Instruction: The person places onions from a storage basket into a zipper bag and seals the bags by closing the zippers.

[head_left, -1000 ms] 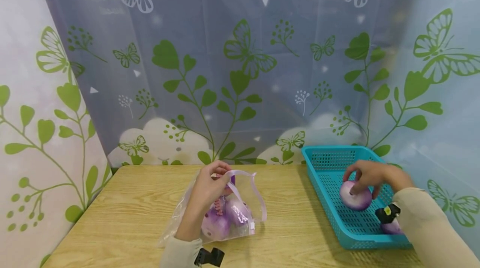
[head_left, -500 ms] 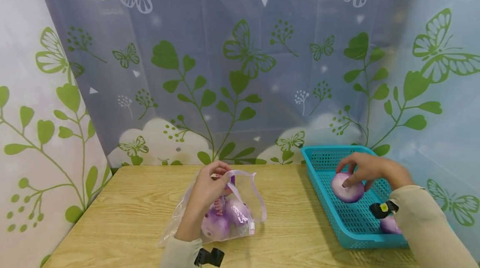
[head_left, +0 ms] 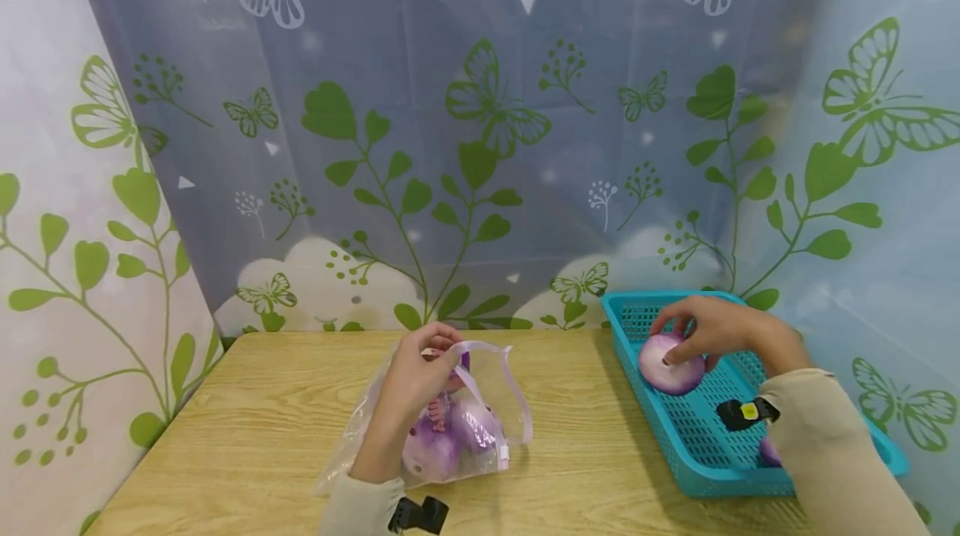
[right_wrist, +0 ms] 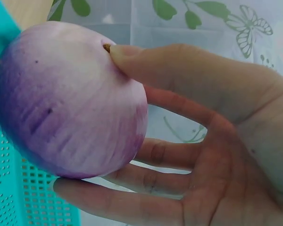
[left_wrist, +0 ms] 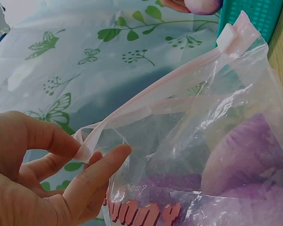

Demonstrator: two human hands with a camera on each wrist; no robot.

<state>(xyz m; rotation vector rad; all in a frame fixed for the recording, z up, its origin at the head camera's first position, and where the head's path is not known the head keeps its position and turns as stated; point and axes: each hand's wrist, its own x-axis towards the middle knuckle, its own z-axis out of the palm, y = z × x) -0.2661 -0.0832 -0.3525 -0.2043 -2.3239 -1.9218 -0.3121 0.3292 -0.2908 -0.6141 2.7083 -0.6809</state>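
Observation:
My right hand (head_left: 723,334) grips a purple onion (head_left: 666,378) over the left part of the blue basket. In the right wrist view the thumb presses beside the brown stem tip of this onion (right_wrist: 70,108), and the fingers curl under it. At the table's middle, my left hand (head_left: 414,373) pinches the rim of a clear zip bag (left_wrist: 170,127) with a pink zip strip and a white slider. The bag's mouth gapes somewhat. Several purple onions (head_left: 433,453) lie inside the bag, partly behind red printing.
The blue perforated basket (head_left: 660,428) stands on the right of the wooden table (head_left: 240,419). Another purple onion (head_left: 768,451) sits in its near right part, mostly hidden by the right sleeve. A printed curtain (head_left: 405,61) closes off the back and sides.
My right hand has lifted the onion and carried it left and slightly away, toward the basket's left side. My left hand and the bag have stayed in place.

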